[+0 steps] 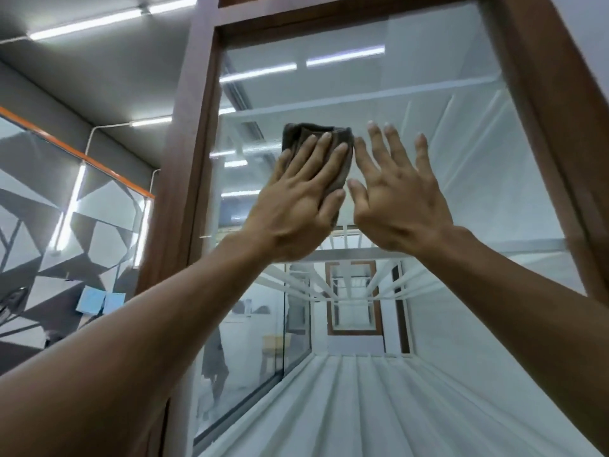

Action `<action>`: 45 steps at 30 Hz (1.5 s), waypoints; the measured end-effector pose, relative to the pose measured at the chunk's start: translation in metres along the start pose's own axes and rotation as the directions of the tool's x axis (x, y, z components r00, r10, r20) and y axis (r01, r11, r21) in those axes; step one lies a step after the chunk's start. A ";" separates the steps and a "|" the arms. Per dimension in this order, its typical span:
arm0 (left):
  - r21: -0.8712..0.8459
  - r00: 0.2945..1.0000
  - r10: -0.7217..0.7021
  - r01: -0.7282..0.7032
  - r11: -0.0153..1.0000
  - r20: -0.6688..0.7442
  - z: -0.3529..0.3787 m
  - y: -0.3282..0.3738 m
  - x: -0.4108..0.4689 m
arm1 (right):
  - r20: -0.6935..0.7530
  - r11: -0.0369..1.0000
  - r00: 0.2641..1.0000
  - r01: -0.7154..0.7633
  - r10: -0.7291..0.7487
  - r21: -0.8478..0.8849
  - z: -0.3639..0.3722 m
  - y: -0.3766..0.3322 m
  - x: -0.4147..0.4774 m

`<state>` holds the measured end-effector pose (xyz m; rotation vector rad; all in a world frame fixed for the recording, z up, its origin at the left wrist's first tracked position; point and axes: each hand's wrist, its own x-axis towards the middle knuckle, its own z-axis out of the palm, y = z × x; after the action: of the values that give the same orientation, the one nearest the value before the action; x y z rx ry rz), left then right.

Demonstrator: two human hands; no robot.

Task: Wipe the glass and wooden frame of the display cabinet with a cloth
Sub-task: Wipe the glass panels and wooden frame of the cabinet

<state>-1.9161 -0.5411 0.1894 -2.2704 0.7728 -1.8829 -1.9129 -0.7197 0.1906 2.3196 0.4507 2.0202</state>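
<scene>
Grip: left hand point(296, 206) presses 1 cloth point(298, 135) | right hand point(402, 199) spread

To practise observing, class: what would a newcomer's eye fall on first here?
Mid-frame, the left grip presses a folded dark cloth flat on the cabinet glass, and the right grip spreads open beside it. The brown wooden frame borders the pane left and right.
</scene>
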 end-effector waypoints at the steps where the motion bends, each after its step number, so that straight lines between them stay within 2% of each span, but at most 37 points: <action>1: -0.007 1.000 -0.014 0.014 1.000 -0.009 -0.002 -0.009 -0.011 | 0.004 1.000 1.000 -0.006 0.006 0.003 0.000 0.001 -0.002; 4: -0.048 0.977 -0.202 0.199 0.979 -0.066 -0.007 -0.044 -0.044 | 0.027 1.000 0.999 -0.027 0.027 0.000 0.001 -0.007 -0.008; 7: -0.092 0.917 -0.390 0.382 0.920 -0.086 -0.009 -0.047 -0.032 | 0.054 0.999 0.998 0.042 -0.041 -0.023 0.006 -0.031 -0.010; 9: -0.080 0.923 -0.373 0.367 0.927 -0.096 -0.004 -0.028 -0.022 | 0.035 0.998 0.997 0.065 -0.064 -0.007 0.010 -0.042 -0.010; 13: -0.031 0.991 -0.127 0.125 0.992 -0.053 0.003 -0.021 -0.062 | -0.006 0.998 1.000 0.026 -0.026 0.053 0.010 -0.030 -0.018; 14: -0.036 0.989 -0.144 0.142 0.989 -0.044 0.000 -0.029 -0.068 | 0.000 0.998 1.000 0.017 -0.017 0.055 0.009 -0.023 -0.022; 18: -0.069 0.915 -0.396 0.392 0.918 -0.073 -0.005 -0.026 -0.013 | -0.011 0.998 0.998 -0.061 0.061 0.011 0.004 0.013 -0.036; 20: -0.048 0.939 -0.339 0.336 0.941 -0.065 0.005 0.014 0.021 | -0.033 0.992 0.991 -0.128 0.128 0.000 -0.001 0.033 -0.041; 22: -0.038 0.986 -0.160 0.159 0.987 -0.037 0.019 0.056 0.027 | -0.058 0.981 0.979 -0.196 0.196 0.006 -0.006 0.050 -0.050; 25: 0.015 0.999 0.038 -0.038 0.999 0.027 0.029 0.071 0.006 | -0.085 0.969 0.965 -0.247 0.248 0.020 -0.012 0.067 -0.068; 26: 0.020 0.999 0.046 -0.046 0.999 0.019 0.028 0.067 0.010 | -0.087 0.968 0.964 -0.251 0.252 0.022 -0.012 0.069 -0.075; 30: 0.015 0.994 -0.111 0.111 0.994 -0.011 0.024 0.090 0.067 | -0.057 0.974 0.974 -0.220 0.217 -0.048 -0.016 0.078 -0.085; 31: 0.014 0.996 -0.087 0.087 0.996 -0.006 0.026 0.108 0.075 | -0.085 0.973 0.972 -0.223 0.217 -0.062 -0.016 0.081 -0.088; 33: 0.006 0.999 0.048 -0.048 0.999 0.006 0.034 0.133 0.075 | -0.175 0.967 0.959 -0.241 0.223 -0.087 -0.018 0.089 -0.095; 35: 0.005 0.986 0.163 -0.164 0.987 0.025 0.038 0.132 0.066 | -0.185 0.964 0.957 -0.245 0.223 -0.106 -0.019 0.094 -0.101; 37: 0.014 0.985 0.173 -0.174 0.985 0.017 0.035 0.124 0.072 | -0.153 0.967 0.961 -0.245 0.231 -0.074 -0.018 0.096 -0.103; 41: 0.004 0.999 0.030 -0.030 1.000 0.015 0.033 0.154 0.107 | -0.197 0.973 0.953 -0.227 0.229 0.032 -0.009 0.092 -0.119; 45: -0.041 0.987 0.155 -0.153 0.987 0.036 0.040 0.181 0.111 | -0.279 0.947 0.919 -0.213 0.278 0.242 -0.002 0.090 -0.137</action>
<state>-1.9239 -0.7564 0.2100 -2.1914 0.9562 -1.7653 -1.9132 -0.8387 0.0778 2.2728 0.4131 2.5970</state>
